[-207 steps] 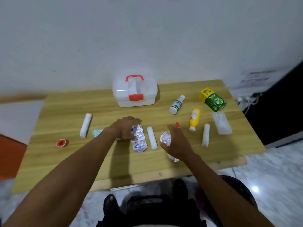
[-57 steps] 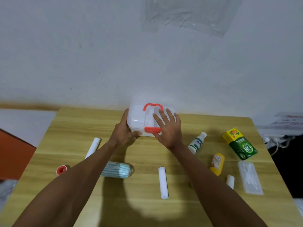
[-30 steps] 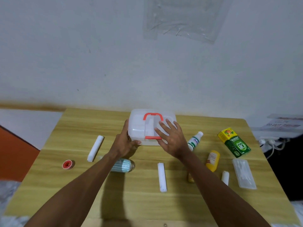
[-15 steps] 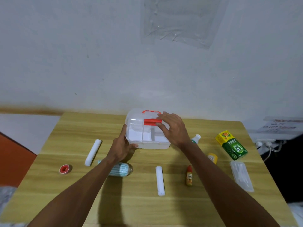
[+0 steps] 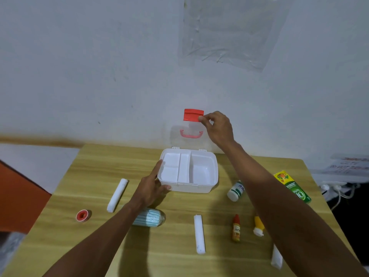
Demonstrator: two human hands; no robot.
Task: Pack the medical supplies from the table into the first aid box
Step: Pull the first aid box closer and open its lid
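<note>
The white first aid box (image 5: 211,184) stands open at the back middle of the wooden table (image 5: 95,168); its divided tray holds nothing. Its clear lid (image 5: 189,136), with a red handle and red latch, stands upright against the wall. My right hand (image 5: 217,126) pinches the lid's top edge beside the latch. My left hand (image 5: 151,186) presses against the box's left front corner. On the table lie two white gauze rolls (image 5: 117,194) (image 5: 199,233), a pack of blue face masks (image 5: 149,216), a red tape roll (image 5: 81,215), a white bottle (image 5: 236,190), a small red dropper bottle (image 5: 236,227) and a yellow bottle (image 5: 258,225).
A green and yellow carton (image 5: 292,185) lies at the table's right edge. Another white roll (image 5: 277,257) shows under my right forearm. A white power strip with cables (image 5: 335,186) sits right of the table. A clear plastic sheet (image 5: 229,31) hangs on the wall.
My right hand has swung the lid from half raised to fully upright against the wall. My left hand has stayed at the box's left side.
</note>
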